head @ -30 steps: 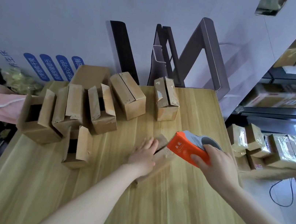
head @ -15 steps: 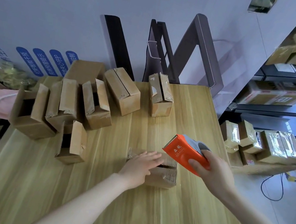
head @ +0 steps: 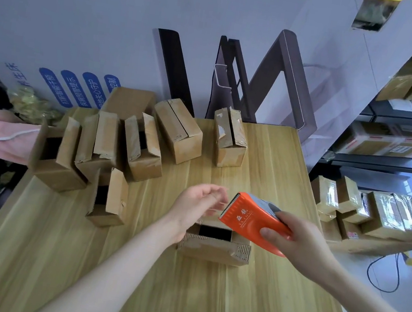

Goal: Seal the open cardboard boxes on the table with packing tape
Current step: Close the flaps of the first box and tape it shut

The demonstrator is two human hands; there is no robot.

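Observation:
A small cardboard box (head: 214,248) lies in the middle of the wooden table (head: 178,298) with a dark gap showing between its top flaps. My left hand (head: 199,203) hovers just above the box, fingers loosely curled and blurred, reaching toward the toothed edge of the tape dispenser. My right hand (head: 299,239) grips the orange tape dispenser (head: 251,220) over the box's right end. Whether the left fingers pinch tape, I cannot tell.
Several open cardboard boxes (head: 109,152) stand in a cluster at the far left of the table, with two more (head: 228,140) at the back edge. A large white printed board (head: 165,29) rises behind. Wrapped parcels (head: 378,211) lie on the floor to the right, by shelving.
My left hand has lifted off the box and moved toward the dispenser's cutting edge. The box's flaps now gape. The dispenser has shifted slightly over the box.

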